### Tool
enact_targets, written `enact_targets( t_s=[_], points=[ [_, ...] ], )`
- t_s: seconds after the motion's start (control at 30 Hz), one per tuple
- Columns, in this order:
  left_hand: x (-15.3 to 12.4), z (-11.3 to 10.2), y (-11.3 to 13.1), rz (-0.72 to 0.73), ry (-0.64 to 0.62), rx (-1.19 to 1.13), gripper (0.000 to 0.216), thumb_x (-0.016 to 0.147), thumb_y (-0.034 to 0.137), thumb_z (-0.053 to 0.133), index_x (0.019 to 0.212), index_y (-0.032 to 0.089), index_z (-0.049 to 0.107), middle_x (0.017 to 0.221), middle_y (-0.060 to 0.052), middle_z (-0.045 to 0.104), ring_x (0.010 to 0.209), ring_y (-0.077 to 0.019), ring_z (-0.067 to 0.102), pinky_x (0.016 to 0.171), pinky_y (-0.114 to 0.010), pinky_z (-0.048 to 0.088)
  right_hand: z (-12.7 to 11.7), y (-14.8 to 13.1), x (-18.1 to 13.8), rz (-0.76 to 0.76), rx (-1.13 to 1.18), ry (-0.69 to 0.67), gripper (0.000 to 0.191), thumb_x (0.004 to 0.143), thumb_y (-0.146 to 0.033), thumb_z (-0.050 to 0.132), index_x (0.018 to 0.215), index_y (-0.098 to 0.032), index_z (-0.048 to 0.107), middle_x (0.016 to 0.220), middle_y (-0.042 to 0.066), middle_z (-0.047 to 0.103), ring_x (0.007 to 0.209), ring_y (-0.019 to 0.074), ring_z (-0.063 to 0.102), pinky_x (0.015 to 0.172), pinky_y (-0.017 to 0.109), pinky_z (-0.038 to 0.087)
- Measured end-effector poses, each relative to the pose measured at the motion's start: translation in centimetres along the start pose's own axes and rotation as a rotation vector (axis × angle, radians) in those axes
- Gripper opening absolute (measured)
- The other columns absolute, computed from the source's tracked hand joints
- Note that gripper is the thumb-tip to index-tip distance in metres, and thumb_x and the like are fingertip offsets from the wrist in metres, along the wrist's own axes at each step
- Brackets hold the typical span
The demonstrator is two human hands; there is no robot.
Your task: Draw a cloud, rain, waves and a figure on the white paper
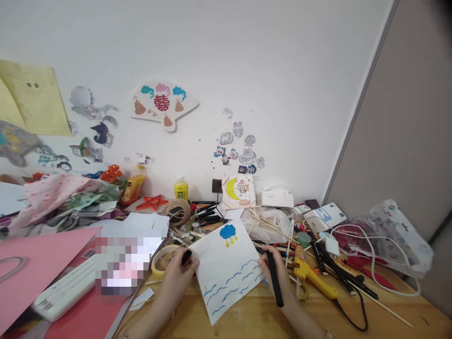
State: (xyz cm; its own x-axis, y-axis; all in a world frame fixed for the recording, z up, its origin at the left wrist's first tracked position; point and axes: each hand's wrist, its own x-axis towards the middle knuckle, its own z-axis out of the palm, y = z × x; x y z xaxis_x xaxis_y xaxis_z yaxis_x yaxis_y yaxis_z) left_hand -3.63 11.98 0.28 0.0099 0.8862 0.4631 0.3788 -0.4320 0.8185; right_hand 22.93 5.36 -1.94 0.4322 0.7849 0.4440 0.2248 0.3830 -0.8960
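A white sheet of paper (226,275) is held up, tilted, over the wooden table. It bears a blue cloud with yellow shapes hanging below and rows of blue wavy lines. My left hand (180,273) is closed at the sheet's left edge, with a short black piece, maybe a marker cap, between thumb and fingers. On the other side, my right hand (275,270) pinches the right edge. A black marker (274,280) lies across that same hand, pointing down towards me. The fingertips behind the paper are hidden.
Right of the paper lies a yellow glue gun (312,275) with its black cord. A roll of tape (158,261) sits left, near a white power strip (65,287). Twine (176,212), bottles and thin wooden sticks crowd the back. A white cable (374,263) loops at right.
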Motion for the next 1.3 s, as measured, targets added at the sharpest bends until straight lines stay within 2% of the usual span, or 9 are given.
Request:
enact_targets(
  t_s=[0.17, 0.5, 0.73, 0.93, 1.07, 1.17, 1.3],
  points=[
    [0.0, -0.1, 0.1, 0.001, -0.001, -0.011, 0.023, 0.063, 0.043, 0.059, 0.068, 0.022, 0.051, 0.064, -0.001, 0.059, 0.063, -0.0221, 0.058, 0.06, -0.032, 0.05, -0.2, 0.0, 0.0, 0.013, -0.015, -0.026, 0.034, 0.071, -0.037, 0.069, 0.098, -0.021, 0.057, 0.064, -0.001, 0.058, 0.056, 0.0184, 0.056, 0.051, 0.028, 0.045],
    [-0.4, 0.1, 0.6, -0.01, -0.003, -0.031, 0.027, 0.064, 0.046, 0.062, 0.067, 0.021, 0.052, 0.066, -0.001, 0.059, 0.067, -0.0222, 0.058, 0.061, -0.031, 0.051, -0.2, -0.7, -0.3, 0.036, -0.049, 0.016, 0.03, 0.071, -0.038, 0.065, 0.094, -0.02, 0.059, 0.064, -0.001, 0.056, 0.055, 0.018, 0.053, 0.049, 0.028, 0.043],
    [-0.5, 0.2, 0.6, -0.015, -0.04, -0.053, 0.023, 0.065, 0.041, 0.056, 0.074, 0.02, 0.053, 0.071, -0.003, 0.06, 0.069, -0.0229, 0.059, 0.065, -0.033, 0.052, -0.3, 0.2, -0.3, 0.032, -0.08, 0.062, 0.025, 0.069, -0.029, 0.062, 0.093, -0.02, 0.061, 0.064, -0.002, 0.057, 0.057, 0.0182, 0.055, 0.053, 0.028, 0.045],
    [-0.7, 0.4, 0.6, -0.029, -0.178, -0.008, 0.015, 0.06, 0.034, 0.053, 0.068, 0.021, 0.052, 0.063, 0.0, 0.055, 0.063, -0.0216, 0.055, 0.06, -0.031, 0.048, -0.9, 0.7, -0.5, 0.047, -0.113, 0.063, 0.024, 0.074, -0.026, 0.058, 0.097, -0.02, 0.061, 0.067, -0.002, 0.06, 0.054, 0.017, 0.054, 0.051, 0.027, 0.043],
    [-1.1, 0.6, 0.7, -0.059, -0.284, 0.065, 0.013, 0.056, 0.025, 0.05, 0.069, 0.02, 0.052, 0.063, 0.002, 0.053, 0.061, -0.0193, 0.053, 0.057, -0.028, 0.045, -1.1, 0.2, -0.5, 0.043, -0.047, 0.068, 0.028, 0.082, -0.036, 0.057, 0.103, -0.019, 0.056, 0.058, -0.004, 0.055, 0.052, 0.0169, 0.053, 0.052, 0.028, 0.044],
    [-1.4, 0.6, 0.9, -0.075, -0.34, 0.122, 0.015, 0.056, 0.02, 0.049, 0.071, 0.02, 0.052, 0.064, 0.002, 0.054, 0.062, -0.019, 0.055, 0.057, -0.026, 0.044, -1.0, -0.4, -0.6, 0.049, -0.02, 0.063, 0.032, 0.083, -0.045, 0.057, 0.103, -0.02, 0.054, 0.062, -0.003, 0.058, 0.055, 0.0174, 0.055, 0.054, 0.028, 0.045],
    [-1.7, 0.0, 2.0, -0.055, -0.396, 0.193, 0.018, 0.059, 0.017, 0.049, 0.076, 0.019, 0.054, 0.068, 0.001, 0.058, 0.06, -0.018, 0.054, 0.055, -0.025, 0.04, -0.6, -1.1, -1.2, 0.054, -0.015, -0.041, 0.041, 0.087, -0.053, 0.052, 0.108, -0.018, 0.053, 0.064, -0.001, 0.06, 0.058, 0.0175, 0.056, 0.056, 0.028, 0.047]
  ],
)
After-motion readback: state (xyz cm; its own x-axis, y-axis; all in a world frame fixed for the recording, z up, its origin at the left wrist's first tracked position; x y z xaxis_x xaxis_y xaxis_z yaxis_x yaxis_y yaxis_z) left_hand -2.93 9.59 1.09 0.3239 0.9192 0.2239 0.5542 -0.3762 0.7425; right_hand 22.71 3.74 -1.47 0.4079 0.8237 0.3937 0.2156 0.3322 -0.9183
